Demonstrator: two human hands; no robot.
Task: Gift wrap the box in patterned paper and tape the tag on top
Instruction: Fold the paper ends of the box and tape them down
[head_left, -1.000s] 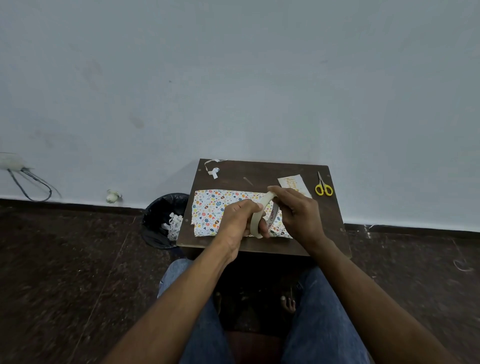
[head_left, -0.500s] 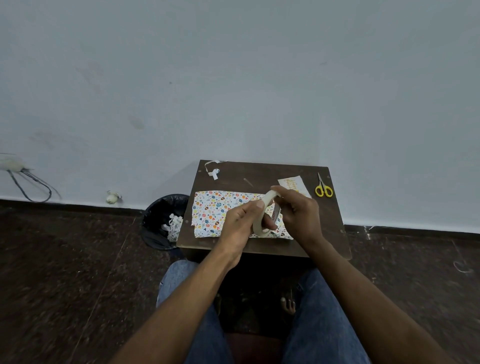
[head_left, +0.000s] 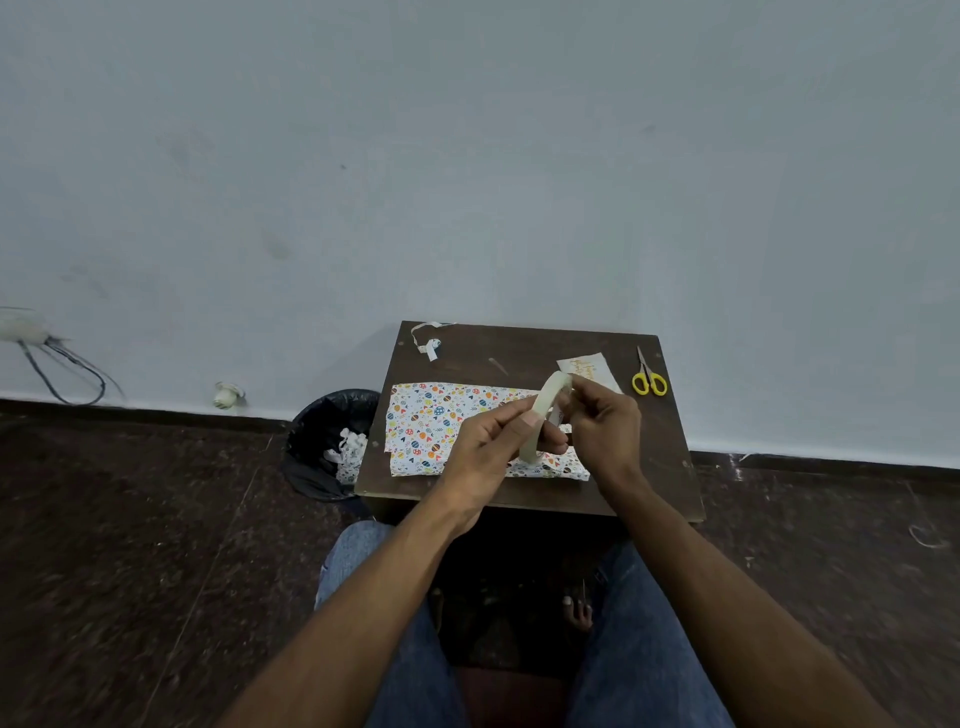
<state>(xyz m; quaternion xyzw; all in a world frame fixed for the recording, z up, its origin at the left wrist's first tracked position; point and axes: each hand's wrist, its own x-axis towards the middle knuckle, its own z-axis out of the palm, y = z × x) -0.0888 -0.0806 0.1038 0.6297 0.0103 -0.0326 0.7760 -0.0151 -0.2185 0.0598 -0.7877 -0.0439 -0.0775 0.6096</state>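
Observation:
A flat box wrapped in white patterned paper (head_left: 431, 428) lies on the small dark wooden table (head_left: 524, 343). Above its right half I hold a cream roll of tape (head_left: 545, 415) on edge. My left hand (head_left: 491, 449) grips the roll's near side, thumb on its rim. My right hand (head_left: 605, 428) pinches the roll at its top edge with curled fingers. A white tag with gold lettering (head_left: 587, 366) lies flat behind my right hand, partly hidden by it.
Yellow-handled scissors (head_left: 647, 376) lie at the table's back right. Paper and tape scraps (head_left: 430, 343) sit at the back left corner. A black bin (head_left: 332, 441) with paper offcuts stands left of the table. A wall rises right behind it.
Both hands have lifted the tape roll slightly up and away from me. My right fingers have shifted from the roll's far side to its top edge.

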